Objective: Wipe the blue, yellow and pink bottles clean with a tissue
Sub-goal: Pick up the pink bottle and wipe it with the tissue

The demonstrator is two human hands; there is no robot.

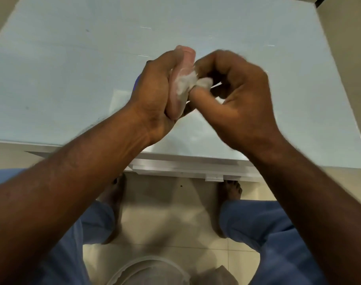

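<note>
At centre left of the frame I see the left hand (155, 93) curled round the small pale pink plastic bottle (180, 79), held above the pale glass table (72, 58); a blue sliver (137, 81) peeps behind that hand, perhaps the blue bottle; just right, the right hand (235, 95) pinches the crumpled white tissue (188, 83) against the bottle's side; I judge the pink bottle's wiping is in hand; next I'd turn it to reach unwiped faces; the yellow bottle is not visible.

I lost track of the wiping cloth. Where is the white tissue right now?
In the head view, the crumpled white tissue sits mid-frame above the pale glass table, pinched by the right hand against the pink bottle gripped by the left hand.
</note>
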